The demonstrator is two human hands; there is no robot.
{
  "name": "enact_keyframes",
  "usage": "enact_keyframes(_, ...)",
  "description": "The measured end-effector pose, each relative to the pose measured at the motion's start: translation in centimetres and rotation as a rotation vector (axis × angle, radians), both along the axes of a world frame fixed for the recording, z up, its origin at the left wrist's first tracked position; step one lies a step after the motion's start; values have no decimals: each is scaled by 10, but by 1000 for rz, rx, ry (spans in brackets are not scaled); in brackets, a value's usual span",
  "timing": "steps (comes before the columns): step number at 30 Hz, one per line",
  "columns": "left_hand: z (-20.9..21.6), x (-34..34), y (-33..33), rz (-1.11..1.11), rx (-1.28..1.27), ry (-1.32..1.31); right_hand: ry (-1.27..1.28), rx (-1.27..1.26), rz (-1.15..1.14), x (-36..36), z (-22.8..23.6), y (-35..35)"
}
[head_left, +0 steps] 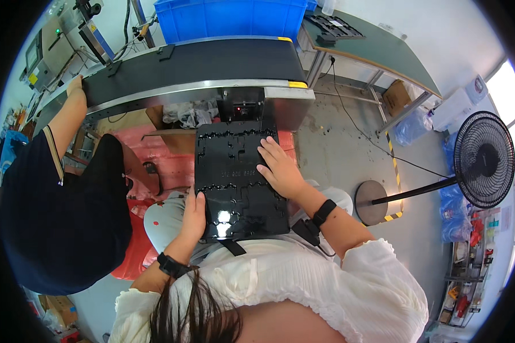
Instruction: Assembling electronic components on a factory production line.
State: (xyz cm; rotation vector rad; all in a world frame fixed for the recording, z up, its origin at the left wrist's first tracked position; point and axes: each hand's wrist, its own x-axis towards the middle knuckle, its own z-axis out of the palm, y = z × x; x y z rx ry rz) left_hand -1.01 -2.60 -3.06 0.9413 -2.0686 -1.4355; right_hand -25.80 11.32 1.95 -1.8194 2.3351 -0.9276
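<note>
A glossy black plastic tray (229,171) with moulded ridges and recesses rests on my lap, its far end just below the conveyor's near side. Along its left edge my left hand (193,217) grips the side, thumb up and the other fingers partly hidden. My right hand (281,171) lies across the tray's upper right part, fingers stretched out and spread over the surface. Both my wrists wear black bands. Light glares off the tray's near left part.
A black conveyor belt (212,60) runs across in front, with a blue crate (229,18) behind it. At left a co-worker's hand (74,84) touches the conveyor. A standing fan (483,160) and a green-topped table (377,51) holding another black part are at right.
</note>
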Motion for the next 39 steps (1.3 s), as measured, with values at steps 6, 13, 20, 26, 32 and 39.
enact_keyframes(6,7,-13,5,45,1,19,-60,-56,1,-10,-5,-3)
enact_keyframes(13,10,-7,4,80,8,-38,-339,508,208,-50,86,-46)
enact_keyframes(20,19,0,9,101,31,43,-547,140,407,-81,180,-205)
enact_keyframes(26,64,-3,-17,51,-212,-151,198,355,-145,-196,144,-300)
enact_keyframes(32,162,-60,-120,-63,-822,-25,247,314,-25,-209,146,-277)
enact_keyframes(39,184,-225,-298,42,-1406,-337,58,-274,85,-123,137,-178)
